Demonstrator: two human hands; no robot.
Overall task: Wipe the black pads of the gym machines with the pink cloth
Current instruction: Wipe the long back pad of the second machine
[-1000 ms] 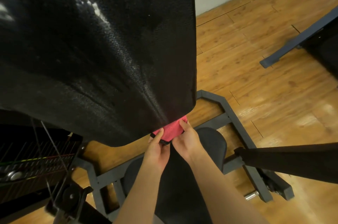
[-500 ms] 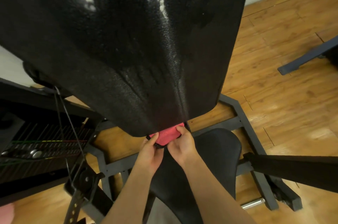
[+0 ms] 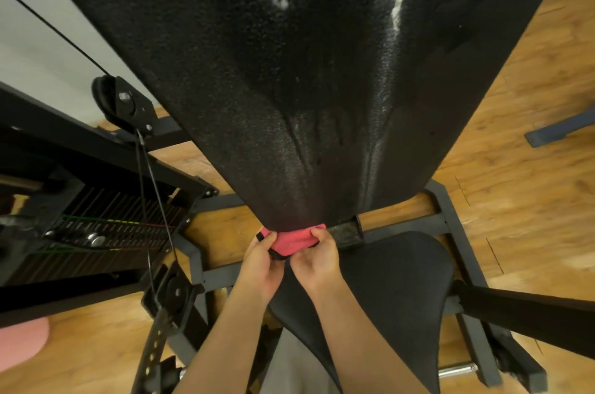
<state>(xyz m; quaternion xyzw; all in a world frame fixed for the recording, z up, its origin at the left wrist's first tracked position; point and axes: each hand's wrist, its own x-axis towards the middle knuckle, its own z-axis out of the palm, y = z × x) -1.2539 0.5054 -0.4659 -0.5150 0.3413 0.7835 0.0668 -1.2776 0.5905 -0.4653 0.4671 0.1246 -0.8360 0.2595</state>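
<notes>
**Q:** State the condition of the pink cloth [image 3: 294, 240].
**A:** It is bunched into a compact wad, pink-red, with a black trim strip along its near-left edge. It touches the near bottom edge of the back pad [image 3: 306, 88], and its far part is hidden under that edge.

**Q:** Describe the back pad.
**A:** The surface is black and grained, broad at the far end and narrowing toward the cloth. Two creases run lengthwise down to the bottom edge. Glossy streaks follow the right crease, and white patches show near the far end.

**Q:** Give the pose of the left hand [image 3: 260, 261].
**A:** The forearm enters from the near edge and angles far and slightly right. The thumb and curled fingers close on the cloth's left side, so the hand grips the cloth.

**Q:** Give the pose of the right hand [image 3: 317, 260].
**A:** It sits just beside the left hand. The thumb presses on the cloth's right side with the fingers curled, so it holds the cloth as well. Its forearm passes over the seat pad [image 3: 396, 290].

**Q:** Locate the seat pad.
**A:** It is black and rounded, just near of the cloth and to the right. A gray steel frame [image 3: 415, 227] surrounds it on the wooden floor [image 3: 515, 168].

**Q:** What is on the left side?
**A:** There is a weight stack [image 3: 106, 226]. A cable [image 3: 51, 30] runs to a far pulley [image 3: 124, 104], and a near pulley [image 3: 175, 292] sits below it. A pink rounded object [image 3: 19, 342] lies at the near-left edge, and what it is cannot be told.
</notes>
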